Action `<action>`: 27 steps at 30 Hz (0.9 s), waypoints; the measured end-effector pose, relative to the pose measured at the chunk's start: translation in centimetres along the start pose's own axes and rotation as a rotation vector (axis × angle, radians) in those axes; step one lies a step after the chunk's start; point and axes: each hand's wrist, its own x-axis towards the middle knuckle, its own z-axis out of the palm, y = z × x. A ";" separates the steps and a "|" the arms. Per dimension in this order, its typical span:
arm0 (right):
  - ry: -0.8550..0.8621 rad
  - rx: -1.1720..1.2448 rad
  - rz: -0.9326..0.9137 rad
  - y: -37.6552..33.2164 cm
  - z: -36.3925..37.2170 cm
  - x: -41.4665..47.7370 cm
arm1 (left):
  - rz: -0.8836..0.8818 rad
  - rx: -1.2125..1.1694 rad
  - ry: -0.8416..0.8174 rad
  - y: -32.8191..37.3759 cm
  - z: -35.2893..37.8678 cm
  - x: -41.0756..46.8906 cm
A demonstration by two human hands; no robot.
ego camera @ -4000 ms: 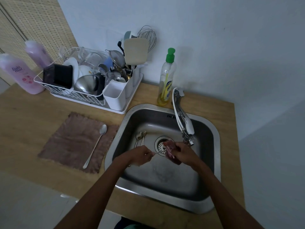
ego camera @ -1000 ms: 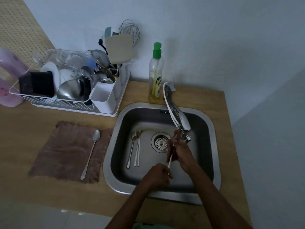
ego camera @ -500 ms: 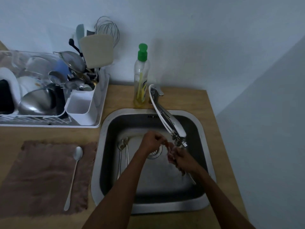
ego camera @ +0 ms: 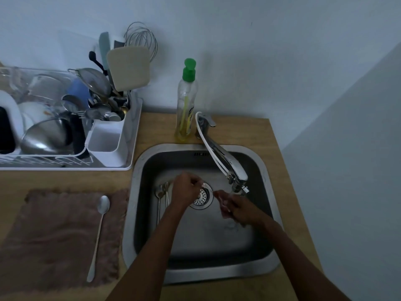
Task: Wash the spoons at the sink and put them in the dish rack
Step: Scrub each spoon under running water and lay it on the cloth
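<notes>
— Where was the spoon?
— Over the drain: left hand pinched one end, right hand gripped a sponge at the other.
— The rest?
— Two spoons lay by the sink's left wall, beside the left hand; a long spoon on the cloth.

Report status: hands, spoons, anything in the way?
Left hand pinches spoon; right hand grips pink scrubber beside it. Two spoons lie in sink, long spoon on brown cloth. Nothing in the way.

Dish rack partly off-frame left.
</notes>
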 end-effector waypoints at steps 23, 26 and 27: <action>0.477 1.386 0.268 -1.0 4.7 2.4 | -0.532 -0.541 -0.169 -2.6 -3.7 -11.9; 0.447 1.354 0.237 -1.8 4.9 2.5 | -0.528 -0.525 -0.170 -2.1 -3.3 -12.2; 0.392 1.322 0.224 -2.1 5.3 2.2 | -0.533 -0.525 -0.164 -2.1 -3.1 -12.2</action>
